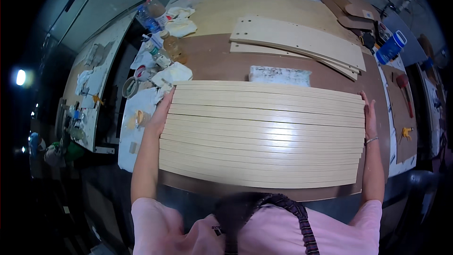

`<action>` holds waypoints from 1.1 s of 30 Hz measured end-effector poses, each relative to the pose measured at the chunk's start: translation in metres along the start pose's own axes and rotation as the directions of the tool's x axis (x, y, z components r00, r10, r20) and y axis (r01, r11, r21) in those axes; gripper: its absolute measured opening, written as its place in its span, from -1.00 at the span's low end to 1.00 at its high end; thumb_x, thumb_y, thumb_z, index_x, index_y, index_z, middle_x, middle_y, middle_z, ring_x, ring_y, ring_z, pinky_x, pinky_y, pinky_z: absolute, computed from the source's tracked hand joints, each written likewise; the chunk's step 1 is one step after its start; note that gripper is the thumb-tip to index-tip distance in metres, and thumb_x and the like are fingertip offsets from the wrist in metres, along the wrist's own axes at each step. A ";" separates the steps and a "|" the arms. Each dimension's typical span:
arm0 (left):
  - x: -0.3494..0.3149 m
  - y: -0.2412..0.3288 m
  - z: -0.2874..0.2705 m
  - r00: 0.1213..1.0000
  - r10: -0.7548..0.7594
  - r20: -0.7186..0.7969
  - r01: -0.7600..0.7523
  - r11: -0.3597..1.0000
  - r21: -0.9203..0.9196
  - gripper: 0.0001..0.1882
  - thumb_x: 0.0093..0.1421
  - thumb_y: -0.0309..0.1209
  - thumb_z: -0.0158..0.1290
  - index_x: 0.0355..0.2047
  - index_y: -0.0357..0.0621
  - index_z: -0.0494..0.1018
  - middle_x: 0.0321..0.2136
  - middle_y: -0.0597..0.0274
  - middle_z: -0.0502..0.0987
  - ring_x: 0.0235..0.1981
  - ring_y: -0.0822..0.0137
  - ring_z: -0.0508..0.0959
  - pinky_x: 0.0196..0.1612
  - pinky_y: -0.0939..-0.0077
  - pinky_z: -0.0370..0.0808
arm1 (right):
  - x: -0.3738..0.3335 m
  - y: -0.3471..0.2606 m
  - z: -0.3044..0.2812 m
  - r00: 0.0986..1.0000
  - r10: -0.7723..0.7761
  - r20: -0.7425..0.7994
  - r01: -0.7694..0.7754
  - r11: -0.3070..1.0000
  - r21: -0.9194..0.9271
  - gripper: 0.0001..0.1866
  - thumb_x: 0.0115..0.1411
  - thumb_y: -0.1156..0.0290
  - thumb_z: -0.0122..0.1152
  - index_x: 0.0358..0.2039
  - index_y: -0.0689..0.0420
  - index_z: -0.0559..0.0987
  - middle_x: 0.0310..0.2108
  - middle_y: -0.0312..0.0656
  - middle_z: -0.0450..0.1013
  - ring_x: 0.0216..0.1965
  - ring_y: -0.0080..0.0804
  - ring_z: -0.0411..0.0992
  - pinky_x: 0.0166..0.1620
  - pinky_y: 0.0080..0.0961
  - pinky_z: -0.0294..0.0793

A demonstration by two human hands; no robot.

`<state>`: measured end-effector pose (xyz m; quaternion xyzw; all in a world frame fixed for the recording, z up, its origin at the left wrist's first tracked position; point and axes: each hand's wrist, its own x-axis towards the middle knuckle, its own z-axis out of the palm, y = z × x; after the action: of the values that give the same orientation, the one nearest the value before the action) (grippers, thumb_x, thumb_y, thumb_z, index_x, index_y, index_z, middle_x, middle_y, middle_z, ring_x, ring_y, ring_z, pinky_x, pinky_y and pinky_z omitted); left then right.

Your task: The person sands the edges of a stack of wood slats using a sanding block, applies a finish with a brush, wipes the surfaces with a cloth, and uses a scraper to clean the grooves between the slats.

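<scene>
Pressing in from both ends, my hands frame a row of pale wooden slats (pixel 264 134) lying side by side on the brown table (pixel 222 61), near the middle of the view. My left hand (pixel 163 108) lies flat against the left ends of the slats, fingers straight and together; my right hand (pixel 369 113) does the same at the right ends, with a thin bracelet at the wrist. Neither grip is closed around anything; both are open palms laid on the slat ends.

The palms themselves are hidden behind the slat ends, so I cannot tell how firmly they press. The near edge of the table is partly covered by my pink shirt and a dark strap.

Beyond the slats lies a small white block (pixel 279 75), and farther off a stack of curved plywood panels (pixel 297 40) with holes. At the far left stand plastic bottles (pixel 153 12), crumpled white rags (pixel 177 73) and a roll of tape (pixel 130 87). At the far right I see a blue container (pixel 390 47) and a red-handled tool (pixel 405 89). The room's left side is dark and hard to make out.
</scene>
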<state>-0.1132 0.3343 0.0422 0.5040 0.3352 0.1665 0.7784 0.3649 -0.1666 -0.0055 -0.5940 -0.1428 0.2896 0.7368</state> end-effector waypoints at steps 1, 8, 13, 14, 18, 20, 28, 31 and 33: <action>-0.002 0.003 0.002 1.000 -0.009 -0.003 0.009 0.999 0.036 -0.30 0.48 0.03 -0.23 0.45 -0.14 0.01 0.32 0.21 0.29 0.28 0.30 0.33 0.31 0.39 0.27 | 0.000 -0.001 0.000 1.000 0.006 0.020 -0.006 1.000 -0.024 -0.16 0.43 -0.27 -0.37 0.45 0.15 0.07 0.49 -0.13 -0.04 0.49 -0.27 -0.09 0.47 -0.33 -0.06; 0.003 -0.009 -0.034 0.996 -0.002 -0.087 0.011 0.995 0.104 -0.32 0.47 0.03 -0.22 0.42 -0.15 0.09 0.35 0.21 0.25 0.33 0.30 0.25 0.36 0.35 0.17 | 0.006 0.004 0.001 0.997 0.063 0.036 -0.057 0.987 -0.150 -0.33 0.48 -0.12 -0.25 0.40 0.09 0.21 0.39 -0.21 0.15 0.39 -0.36 0.12 0.38 -0.41 0.15; -0.034 0.023 -0.069 0.856 0.342 -0.389 -0.094 0.841 0.533 -0.53 0.41 -0.20 0.00 0.20 -0.25 0.40 0.05 0.19 0.55 0.04 0.38 0.50 0.07 0.53 0.38 | -0.028 -0.021 0.005 0.966 -0.214 -0.144 0.081 0.782 -0.618 -0.28 0.47 -0.09 -0.27 0.47 0.08 0.06 0.49 -0.13 -0.04 0.49 -0.27 -0.10 0.47 -0.29 -0.13; -0.043 0.017 -0.100 0.824 0.356 -0.441 -0.012 0.789 0.615 -0.60 0.37 -0.24 0.06 0.10 -0.24 0.50 -0.07 0.18 0.62 -0.07 0.37 0.57 -0.03 0.52 0.46 | -0.045 -0.031 0.010 0.955 -0.269 -0.125 0.079 0.638 -0.766 -0.29 0.47 -0.05 -0.25 0.47 0.09 0.05 0.50 -0.12 -0.06 0.50 -0.24 -0.13 0.48 -0.26 -0.16; -0.079 -0.060 -0.178 0.821 0.412 -0.395 0.118 0.554 0.824 -0.72 0.22 -0.33 0.19 -0.14 -0.26 0.59 -0.37 0.09 0.66 -0.33 0.20 0.64 -0.21 0.38 0.54 | -0.124 -0.029 0.057 0.947 -0.259 0.189 0.250 0.228 -0.941 -0.31 0.42 0.05 -0.20 0.46 0.08 0.07 0.50 -0.04 -0.08 0.52 -0.11 -0.17 0.48 -0.17 -0.20; -0.076 -0.083 -0.161 0.799 0.436 -0.414 0.146 0.527 0.837 -0.74 0.16 -0.34 0.23 -0.22 -0.27 0.61 -0.43 0.01 0.64 -0.37 0.07 0.65 -0.21 0.32 0.56 | -0.163 -0.022 0.110 0.955 -0.146 0.258 0.279 0.147 -0.949 -0.31 0.30 0.29 -0.10 0.44 0.12 0.13 0.49 0.02 -0.06 0.51 -0.03 -0.17 0.48 -0.11 -0.22; -0.044 -0.110 -0.129 0.871 0.436 -0.226 0.143 0.215 0.966 -0.69 0.07 -0.31 0.29 -0.15 -0.06 0.58 -0.16 0.15 0.51 -0.03 0.07 0.51 -0.03 0.20 0.52 | -0.205 0.008 0.166 0.946 -0.059 0.319 0.316 -0.057 -0.947 -0.25 0.31 -0.02 -0.01 0.40 0.10 0.19 0.47 0.02 -0.01 0.48 0.05 -0.08 0.44 0.06 -0.25; -0.049 -0.116 -0.131 0.891 0.430 -0.148 0.110 0.111 0.988 -0.68 0.05 -0.38 0.27 -0.14 -0.03 0.57 -0.14 0.19 0.48 0.00 0.09 0.48 -0.02 0.23 0.53 | -0.203 0.011 0.165 0.937 -0.093 0.336 0.330 -0.068 -0.941 -0.28 0.32 -0.01 -0.02 0.38 0.11 0.23 0.46 0.02 0.03 0.46 0.06 -0.05 0.43 0.03 -0.18; -0.059 -0.128 -0.147 0.877 0.480 -0.012 -0.005 0.035 0.999 -0.70 0.02 -0.46 0.25 -0.18 -0.02 0.55 -0.19 0.19 0.46 -0.04 0.10 0.47 -0.04 0.23 0.52 | -0.201 0.013 0.167 0.934 -0.113 0.338 0.331 -0.076 -0.941 -0.30 0.32 0.00 -0.02 0.37 0.12 0.25 0.44 0.02 0.06 0.45 0.07 -0.01 0.42 0.02 -0.13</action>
<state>-0.2668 0.3419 -0.0904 0.9039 0.3955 0.1149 0.1158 0.1096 -0.1528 0.0515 -0.8824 -0.4571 0.0175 0.1097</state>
